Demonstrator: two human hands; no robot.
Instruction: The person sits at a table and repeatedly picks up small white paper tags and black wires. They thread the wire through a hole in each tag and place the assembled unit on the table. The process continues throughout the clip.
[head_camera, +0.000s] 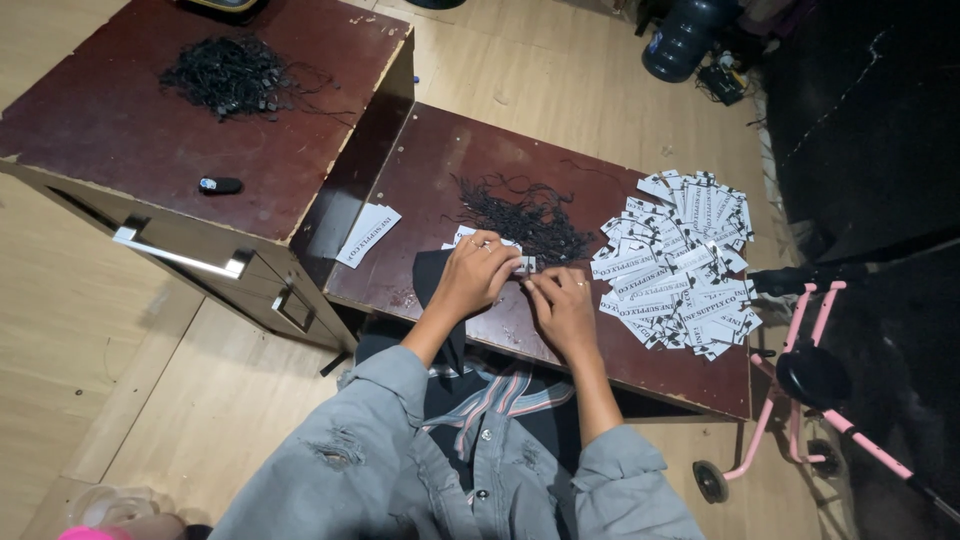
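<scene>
Currently, the left hand (472, 272) and the right hand (562, 308) meet over the front half of a dark red low table (430, 170). Both hands pinch one small white paper tag (525, 265), which sits between the fingertips of the two hands, just above the table surface. The left hand grips the tag from its left edge with fingers curled; the right hand grips the opposite edge between thumb and forefinger. Whether a cord is threaded through the tag cannot be determined at this size.

Directly beyond the hands lies a loose bundle of black cords (525, 215), near the left fingertips but not touching them. To the right of the right hand, close beside it, lies a spread heap of printed white tags (680, 265). To the left of the left hand, further off, a short stack of white tags (366, 233) rests at the table edge.

Well beyond the left hand stands a taller dark red cabinet (100, 120) with a metal drawer handle. Its top carries a second pile of black cords (228, 76) and a small black cylindrical object (220, 185).
</scene>
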